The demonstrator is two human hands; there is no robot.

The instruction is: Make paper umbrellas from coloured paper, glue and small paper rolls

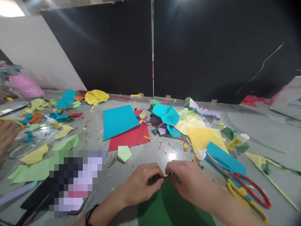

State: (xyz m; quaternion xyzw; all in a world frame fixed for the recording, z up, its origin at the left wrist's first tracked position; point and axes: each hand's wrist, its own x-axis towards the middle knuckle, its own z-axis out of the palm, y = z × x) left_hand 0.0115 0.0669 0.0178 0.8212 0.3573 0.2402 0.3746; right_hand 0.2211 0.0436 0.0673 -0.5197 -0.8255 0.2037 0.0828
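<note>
A dark green sheet of paper (174,205) lies at the bottom centre, nearest to me. Over its far edge, my left hand (143,182) is closed in a pinch, with a dark band on its wrist. Close beside it, my right hand (188,180) pinches too, its fingers bent down at the same edge. Between the fingertips shows a tiny whitish bit, too small to name. Right of my right hand stands a small white-capped glue bottle (199,156). Red-handled scissors (250,188) and yellow-handled scissors (246,199) lie by my right forearm.
Blue (119,121), red (129,138) and yellow (205,138) sheets lie ahead. A blue paper fan (166,114) and a glue stick (238,142) are further right. A phone (78,194) is at left. Another person's hand (8,133) is far left. Black panels (105,47) stand behind.
</note>
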